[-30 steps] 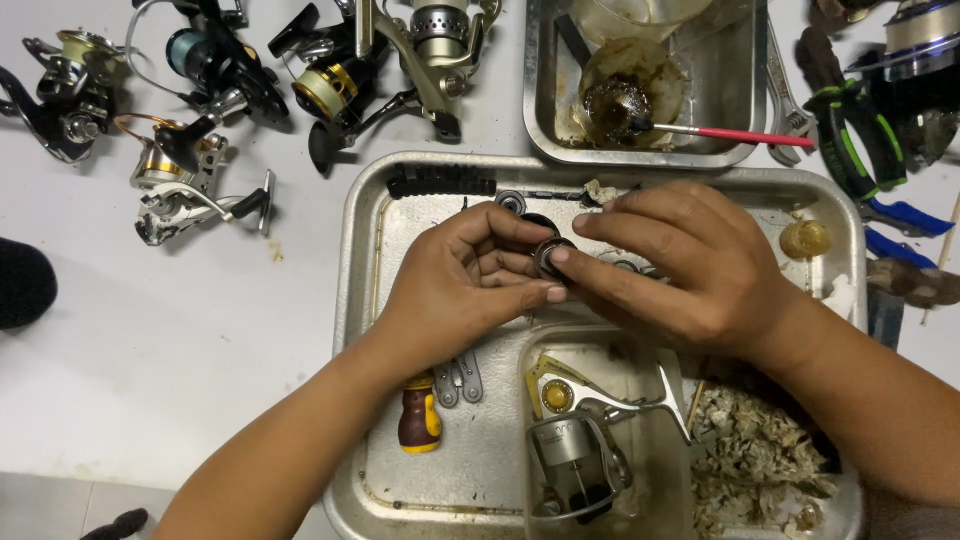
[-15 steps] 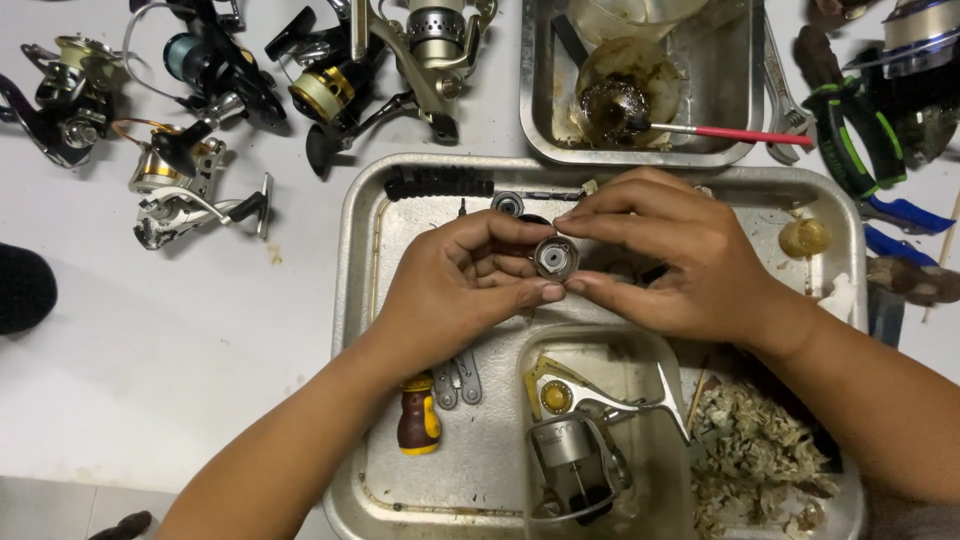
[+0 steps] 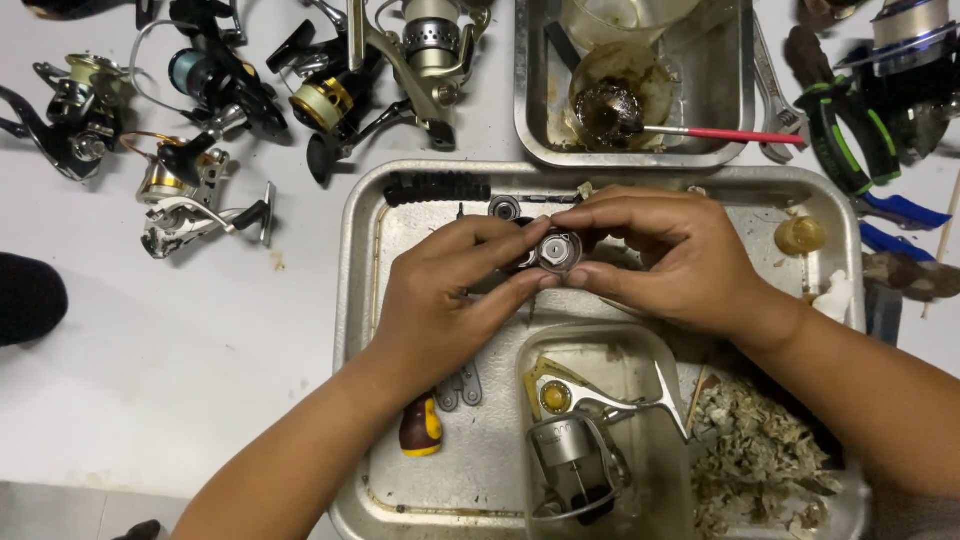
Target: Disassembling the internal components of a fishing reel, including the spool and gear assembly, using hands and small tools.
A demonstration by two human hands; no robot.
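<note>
We see left hand [image 3: 440, 300] and right hand [image 3: 665, 255] meet over metal tray [image 3: 360, 300] — both grips pinching 1 small round reel part [image 3: 557, 250] between fingertips. Dismantled reel body [image 3: 575, 445] in clear tub near us; spinning reels [image 3: 300, 90] far left on worktop.

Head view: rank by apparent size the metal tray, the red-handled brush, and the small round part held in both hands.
1. Metal tray
2. Red-handled brush
3. Round part, smallest, though fingers partly cover it.

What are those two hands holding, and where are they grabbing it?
A small round metal part, pinched by its rim between the fingers of the left hand and the right hand, over the metal tray.
</note>
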